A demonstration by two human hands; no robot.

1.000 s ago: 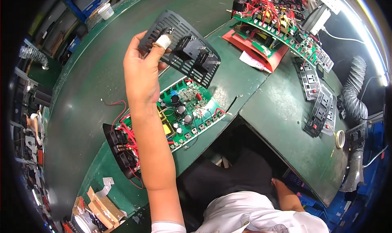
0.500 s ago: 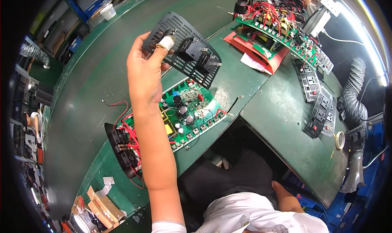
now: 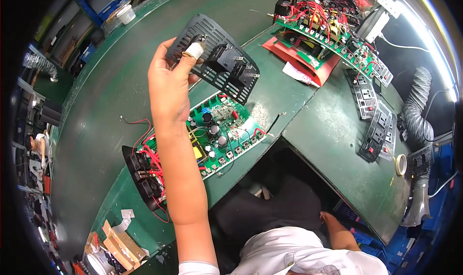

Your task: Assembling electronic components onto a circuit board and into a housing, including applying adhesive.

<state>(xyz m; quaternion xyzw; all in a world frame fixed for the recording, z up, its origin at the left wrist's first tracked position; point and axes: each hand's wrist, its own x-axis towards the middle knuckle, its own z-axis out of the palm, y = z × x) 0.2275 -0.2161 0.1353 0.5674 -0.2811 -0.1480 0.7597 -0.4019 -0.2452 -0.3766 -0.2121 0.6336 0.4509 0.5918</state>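
Green bench [image 3: 96, 130] fills most of the view, wide bare stretch left and far side. Our black slotted panel [image 3: 219, 60] is held up over it, tilted, socket backs toward us. Left hand [image 3: 168, 82] has its left end clamped between thumb and fingers; other edges free. Lower corner overlaps the circuit board [image 3: 229, 130] in view; we can't tell the gap. Board lies along the near bench edge, fan plate [image 3: 141, 178] at its left end. Right hand [image 3: 326, 217] is low, mostly hidden; we can't tell its grip. Right bench section [image 3: 318, 135]: clear mid-top, socket panels [image 3: 378, 130] and tape roll [image 3: 401, 164] toward its right edge. Wired boards [image 3: 333, 38] crowd the far right.
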